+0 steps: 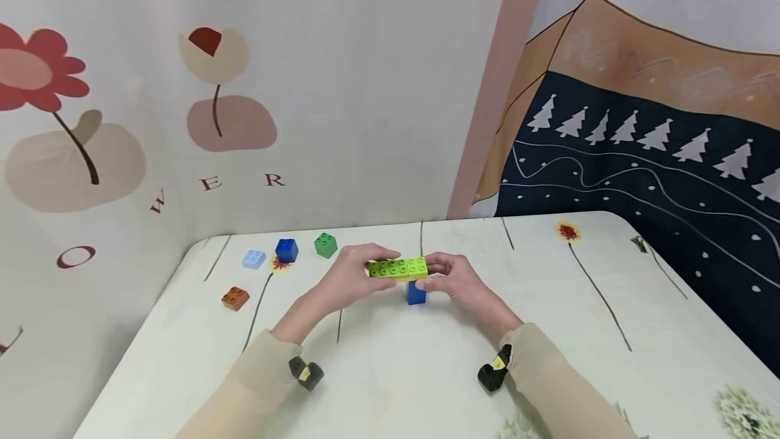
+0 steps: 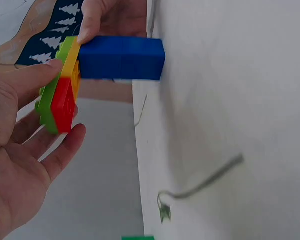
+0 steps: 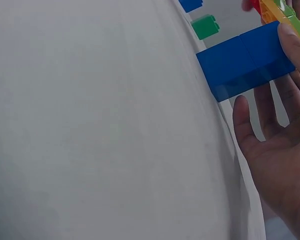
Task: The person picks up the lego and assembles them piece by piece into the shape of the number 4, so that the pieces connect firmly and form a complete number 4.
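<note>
Between my hands is a built piece of toy building bricks. Its long top layer of lime green bricks (image 1: 397,268) has studs facing up. Beneath that layer sit a red brick (image 2: 64,106) and a yellow brick (image 2: 70,66). Under the right end, a column of two blue bricks (image 2: 121,58) points down; whether it touches the table cannot be told. My left hand (image 1: 349,275) pinches the left part of the green layer between thumb and fingers. At the right end, my right hand (image 1: 462,284) grips the piece, its thumb where the blue column meets the upper layers.
Loose bricks lie at the table's back left: light blue (image 1: 253,259), dark blue (image 1: 286,250), green (image 1: 326,244) and, nearer, brown-orange (image 1: 235,298). A white cloth with printed flowers covers the table (image 1: 390,371). Printed curtains (image 1: 365,87) hang close behind its back edge.
</note>
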The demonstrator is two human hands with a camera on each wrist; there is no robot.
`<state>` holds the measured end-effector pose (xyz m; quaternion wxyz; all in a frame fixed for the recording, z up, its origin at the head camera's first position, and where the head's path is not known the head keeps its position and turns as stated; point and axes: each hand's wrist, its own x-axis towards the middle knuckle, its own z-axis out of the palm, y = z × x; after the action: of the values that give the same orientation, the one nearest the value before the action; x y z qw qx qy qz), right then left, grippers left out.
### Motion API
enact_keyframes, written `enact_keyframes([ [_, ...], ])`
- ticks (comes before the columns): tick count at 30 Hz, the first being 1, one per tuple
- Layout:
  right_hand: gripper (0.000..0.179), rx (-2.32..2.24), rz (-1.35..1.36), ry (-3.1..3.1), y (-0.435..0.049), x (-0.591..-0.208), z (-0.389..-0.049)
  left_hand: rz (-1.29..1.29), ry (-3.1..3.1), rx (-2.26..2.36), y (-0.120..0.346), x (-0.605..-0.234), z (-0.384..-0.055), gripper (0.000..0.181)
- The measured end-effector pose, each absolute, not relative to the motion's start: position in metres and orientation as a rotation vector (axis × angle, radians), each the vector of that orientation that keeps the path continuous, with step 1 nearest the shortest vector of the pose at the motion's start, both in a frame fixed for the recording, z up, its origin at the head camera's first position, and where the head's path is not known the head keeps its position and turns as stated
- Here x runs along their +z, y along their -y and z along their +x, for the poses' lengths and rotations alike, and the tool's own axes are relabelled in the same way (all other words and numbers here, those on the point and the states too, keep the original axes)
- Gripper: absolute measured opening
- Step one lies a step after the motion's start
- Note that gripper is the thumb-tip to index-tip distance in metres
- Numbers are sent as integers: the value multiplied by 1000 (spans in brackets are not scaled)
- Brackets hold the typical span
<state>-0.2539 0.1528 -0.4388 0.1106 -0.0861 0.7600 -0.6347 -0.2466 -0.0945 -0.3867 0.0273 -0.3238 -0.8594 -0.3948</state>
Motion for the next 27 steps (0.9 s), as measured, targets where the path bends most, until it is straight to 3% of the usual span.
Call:
enact_keyframes([
  [11, 42, -1852, -231, -2262, -157, -439, -254, -869, 2650, -1197, 150, -394, -240, 44],
  [27, 40, -1843, -235, -2261, -152, -439, -256, -701, 2742, -1153, 191, -405, -226, 42],
])
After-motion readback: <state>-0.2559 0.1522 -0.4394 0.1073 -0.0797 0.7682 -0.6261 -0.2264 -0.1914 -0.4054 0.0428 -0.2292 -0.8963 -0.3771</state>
